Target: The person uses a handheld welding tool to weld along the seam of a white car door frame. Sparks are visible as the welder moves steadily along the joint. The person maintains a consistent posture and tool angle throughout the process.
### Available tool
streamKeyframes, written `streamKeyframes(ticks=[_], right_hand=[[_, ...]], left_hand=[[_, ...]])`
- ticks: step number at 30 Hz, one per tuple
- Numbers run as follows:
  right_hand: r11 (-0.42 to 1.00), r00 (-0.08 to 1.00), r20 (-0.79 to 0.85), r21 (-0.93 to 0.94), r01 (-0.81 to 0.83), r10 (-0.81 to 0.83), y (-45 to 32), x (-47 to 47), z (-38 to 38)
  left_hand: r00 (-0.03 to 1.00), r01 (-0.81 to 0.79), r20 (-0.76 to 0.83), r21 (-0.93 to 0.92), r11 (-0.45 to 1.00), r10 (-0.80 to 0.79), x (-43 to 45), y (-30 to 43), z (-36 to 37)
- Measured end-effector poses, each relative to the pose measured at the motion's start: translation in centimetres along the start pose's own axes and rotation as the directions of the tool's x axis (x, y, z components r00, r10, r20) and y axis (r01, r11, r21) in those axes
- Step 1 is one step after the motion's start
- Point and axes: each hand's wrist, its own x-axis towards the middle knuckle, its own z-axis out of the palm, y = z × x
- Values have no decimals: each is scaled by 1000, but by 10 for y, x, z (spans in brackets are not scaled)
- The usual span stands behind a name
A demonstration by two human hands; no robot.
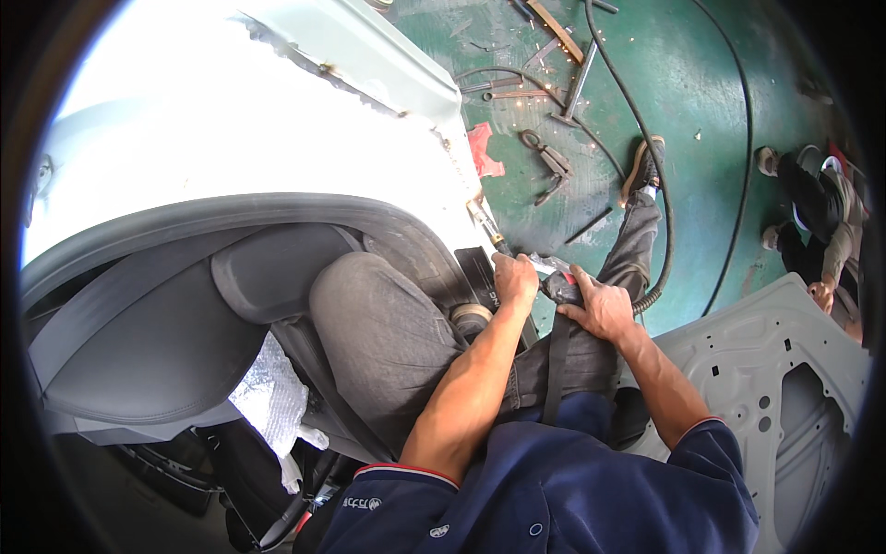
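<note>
My left hand [516, 280] is closed around the neck of a welding torch [487, 223], whose brass-coloured nozzle points up and left at the edge of a white car body panel [277, 145]. The nozzle tip is close to the panel's lower seam; whether it touches, I cannot tell. My right hand [602, 305] grips the torch's dark handle [562, 287], with the cable running off beyond it. Burnt weld spots [403, 113] mark the seam, and small sparks lie over the floor beyond.
A hammer [580, 86], locking pliers [550, 163] and a red cloth or plastic piece [486, 150] lie on the green floor. A thick hose [640, 131] loops across it. A bare door panel [740, 346] stands at right, near another person [824, 208]. A car seat [159, 339] is at left.
</note>
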Motion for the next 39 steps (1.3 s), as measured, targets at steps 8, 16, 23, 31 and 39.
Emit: streamKeyframes(ticks=[8, 16, 23, 31, 39], right_hand=[[1000, 1000, 6, 3, 4, -4, 0, 2, -3], [1000, 997, 72, -10, -20, 20, -4, 4, -13], [999, 993, 117, 20, -28, 26, -6, 6, -23], [999, 989, 151, 52, -15, 7, -6, 7, -27], [995, 976, 215, 80, -57, 39, -6, 9, -27]], left_hand=[[999, 48, 7, 22, 999, -48, 2, 4, -1], [998, 53, 16, 9, 999, -53, 1, 7, -2], [998, 55, 19, 15, 998, -55, 1, 8, -2], [997, 72, 7, 23, 997, -73, -5, 19, -7], [999, 1, -51, -16, 1000, -2, -15, 27, -14]])
